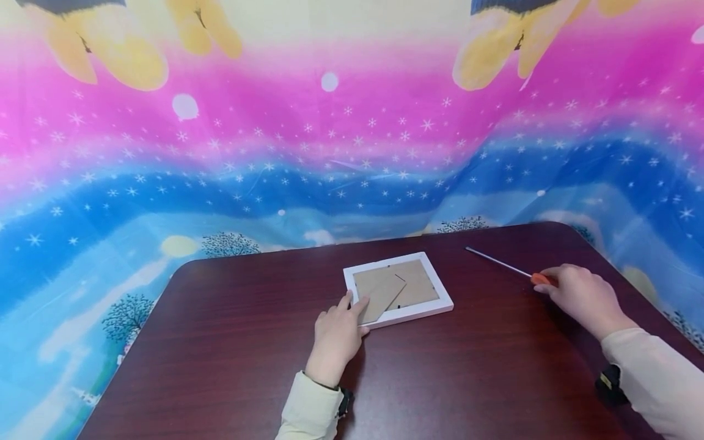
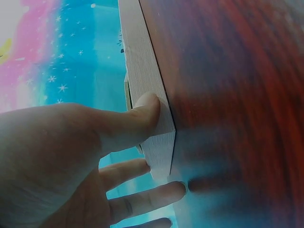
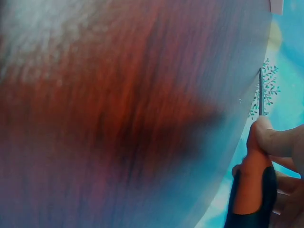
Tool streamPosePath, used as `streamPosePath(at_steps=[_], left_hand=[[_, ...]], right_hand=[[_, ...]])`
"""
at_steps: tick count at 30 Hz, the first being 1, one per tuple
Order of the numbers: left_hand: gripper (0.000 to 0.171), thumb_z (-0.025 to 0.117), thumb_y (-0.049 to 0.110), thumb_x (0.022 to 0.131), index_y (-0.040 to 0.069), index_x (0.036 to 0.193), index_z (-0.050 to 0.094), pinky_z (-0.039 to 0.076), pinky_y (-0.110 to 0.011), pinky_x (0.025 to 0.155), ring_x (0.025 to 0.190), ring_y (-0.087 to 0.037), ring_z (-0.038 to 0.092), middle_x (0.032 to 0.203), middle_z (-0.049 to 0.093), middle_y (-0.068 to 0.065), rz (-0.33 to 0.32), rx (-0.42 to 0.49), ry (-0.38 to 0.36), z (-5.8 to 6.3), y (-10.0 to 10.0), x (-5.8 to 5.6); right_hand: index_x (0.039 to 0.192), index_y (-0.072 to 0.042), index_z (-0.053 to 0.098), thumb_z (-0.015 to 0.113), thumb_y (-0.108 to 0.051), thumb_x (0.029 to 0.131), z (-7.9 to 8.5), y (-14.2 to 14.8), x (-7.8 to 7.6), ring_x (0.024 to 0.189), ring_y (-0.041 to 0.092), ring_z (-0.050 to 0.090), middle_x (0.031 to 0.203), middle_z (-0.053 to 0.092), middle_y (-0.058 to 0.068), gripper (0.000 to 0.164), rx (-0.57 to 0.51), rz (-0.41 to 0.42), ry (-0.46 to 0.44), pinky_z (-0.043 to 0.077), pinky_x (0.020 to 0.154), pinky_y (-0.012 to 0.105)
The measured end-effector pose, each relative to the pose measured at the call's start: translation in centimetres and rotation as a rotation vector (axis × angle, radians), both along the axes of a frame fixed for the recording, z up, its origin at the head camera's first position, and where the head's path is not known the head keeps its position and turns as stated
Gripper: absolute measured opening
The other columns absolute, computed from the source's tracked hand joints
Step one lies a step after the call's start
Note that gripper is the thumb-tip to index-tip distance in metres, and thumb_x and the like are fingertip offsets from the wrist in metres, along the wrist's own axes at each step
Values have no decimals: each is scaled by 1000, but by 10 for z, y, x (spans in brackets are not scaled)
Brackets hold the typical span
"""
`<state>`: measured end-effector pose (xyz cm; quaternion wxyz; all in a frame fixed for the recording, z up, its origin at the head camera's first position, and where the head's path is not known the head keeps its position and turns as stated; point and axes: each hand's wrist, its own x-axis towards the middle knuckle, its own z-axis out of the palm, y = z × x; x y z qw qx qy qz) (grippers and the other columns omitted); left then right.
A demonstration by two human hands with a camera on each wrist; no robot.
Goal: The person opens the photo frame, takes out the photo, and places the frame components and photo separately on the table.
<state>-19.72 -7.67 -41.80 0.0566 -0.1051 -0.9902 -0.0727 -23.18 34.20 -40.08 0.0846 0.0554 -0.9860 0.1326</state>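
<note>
A white picture frame (image 1: 447, 304) lies back side up on the table, showing its brown backing board (image 1: 420, 280) with small dark tabs along the edges. On the backing, a stand flap (image 1: 379, 299) points toward the near left corner. My left hand (image 1: 337, 336) holds the frame by that corner; in the left wrist view the thumb (image 2: 148, 111) presses one side edge and a finger touches the adjoining side. Off to the right, my right hand (image 1: 585, 296) grips a screwdriver (image 3: 249, 183) by its orange and black handle. Its thin metal shaft (image 1: 497, 261) points left, away from the picture frame.
The dark red-brown wooden table (image 1: 231, 354) has rounded far corners. Behind and around it hangs a pink and blue cloth (image 1: 308, 134) printed with snowflakes and trees. Dark bands (image 1: 612, 384) circle both wrists over light sleeves.
</note>
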Motion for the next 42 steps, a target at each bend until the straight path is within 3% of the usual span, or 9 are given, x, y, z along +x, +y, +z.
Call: streamPosePath(at_steps=[8, 13, 21, 27, 31, 34, 36, 40, 42], left_hand=[[55, 66, 34, 81, 28, 135, 53, 52, -51, 88, 98, -32, 63, 143, 51, -10, 2, -13, -4, -2, -2, -2], [56, 67, 33, 81, 28, 135, 52, 52, -51, 86, 97, -31, 63, 143, 51, -11, -12, 2, -3, -3, -3, -2], [57, 66, 38, 82, 24, 135, 52, 50, -54, 89, 108, -32, 60, 140, 53, -14, -48, 55, 12, -3, -6, -2], [56, 62, 43, 84, 20, 135, 53, 48, -55, 94, 118, -32, 53, 140, 54, -13, -46, 65, 13, 2, -10, -2], [55, 59, 45, 86, 19, 134, 54, 45, -55, 98, 125, -31, 47, 144, 49, -12, -41, 58, 19, 6, -14, 0], [59, 56, 49, 87, 16, 135, 52, 44, -54, 99, 129, -31, 42, 149, 43, -11, -39, 45, 38, 8, -19, 4], [63, 55, 51, 86, 14, 137, 49, 44, -53, 99, 130, -31, 40, 152, 39, -10, -46, 32, 53, 10, -23, 7], [69, 53, 54, 86, 14, 142, 43, 43, -52, 100, 132, -30, 38, 153, 36, -9, -68, 11, 78, 12, -29, 15], [69, 50, 55, 87, 15, 143, 41, 42, -51, 101, 133, -29, 37, 153, 37, -8, -68, 3, 93, 12, -32, 17]], right_hand=[[106, 5, 67, 71, -23, 79, -7, 1, 1, 56, 20, 49, 91, 70, 28, 40, 26, -8, -17, 44, 44, 36], [106, 5, 68, 70, -22, 79, -11, 4, 1, 59, 21, 53, 92, 70, 29, 38, 34, -17, -23, 46, 46, 40], [104, 5, 67, 67, -20, 80, -12, 2, 0, 58, 21, 50, 88, 70, 27, 35, 47, -48, -49, 45, 44, 39], [119, 10, 55, 64, -31, 84, -7, -1, 2, 64, 28, 55, 97, 66, 35, 54, 37, -82, -98, 50, 50, 51], [129, 11, 44, 56, -43, 88, 1, -8, 4, 85, 48, 56, 113, 56, 41, 69, 29, -115, -130, 50, 63, 63], [133, 10, 41, 53, -45, 90, 7, -16, 6, 103, 55, 49, 121, 50, 42, 71, 7, -122, -104, 45, 72, 70], [134, 8, 43, 53, -44, 90, 9, -22, 8, 104, 55, 49, 122, 51, 41, 68, -24, -117, -69, 44, 74, 71], [131, 5, 48, 56, -38, 90, 10, -33, 13, 96, 49, 56, 114, 59, 38, 60, -91, -89, 15, 45, 73, 69], [130, 4, 50, 57, -36, 90, 9, -38, 15, 85, 42, 59, 102, 64, 33, 58, -102, -70, 41, 49, 66, 63]])
